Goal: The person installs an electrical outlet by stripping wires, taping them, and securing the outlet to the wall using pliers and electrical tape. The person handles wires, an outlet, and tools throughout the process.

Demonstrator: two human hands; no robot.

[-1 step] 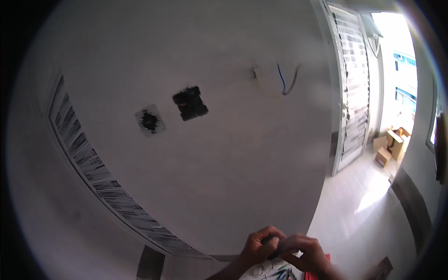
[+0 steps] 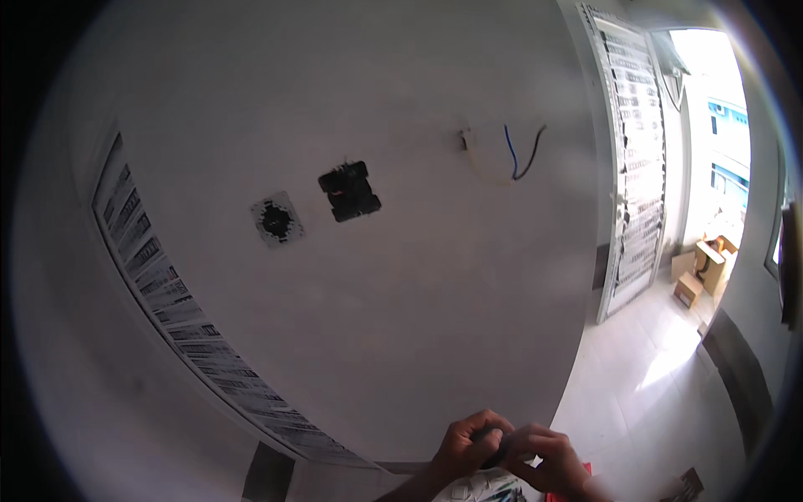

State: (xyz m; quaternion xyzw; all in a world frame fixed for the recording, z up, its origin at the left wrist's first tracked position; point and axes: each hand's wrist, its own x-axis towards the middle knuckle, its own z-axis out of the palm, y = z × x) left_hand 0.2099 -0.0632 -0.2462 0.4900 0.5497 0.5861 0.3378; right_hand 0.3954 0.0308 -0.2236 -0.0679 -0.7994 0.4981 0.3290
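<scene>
Low in the picture, in front of a pale wall (image 2: pixel 435 309), my two hands meet. My left hand (image 2: pixel 468 445) is closed on a small dark object whose kind I cannot make out. From the other side, the curled fingers of my right hand (image 2: pixel 544 456) pinch the same dark object (image 2: pixel 497 457). Higher on the wall are a black square wall box (image 2: pixel 350 192) and, left of it, a grey-edged square with a dark middle (image 2: pixel 278 221). Farther right, a blue wire (image 2: pixel 509 144) and a dark wire (image 2: pixel 531 157) hang from a small wall opening (image 2: pixel 464 140).
White and dark items (image 2: pixel 485 487) lie beneath my hands, with something red (image 2: pixel 587 470) beside them. A film-striped door (image 2: pixel 637 159) stands at the right, with cardboard boxes (image 2: pixel 709 266) beyond. A similarly covered frame (image 2: pixel 167 289) runs down the left.
The view has shifted slightly, so the wall boxes, wires and door sit a little lower and farther right. Both hands stay together on the dark object.
</scene>
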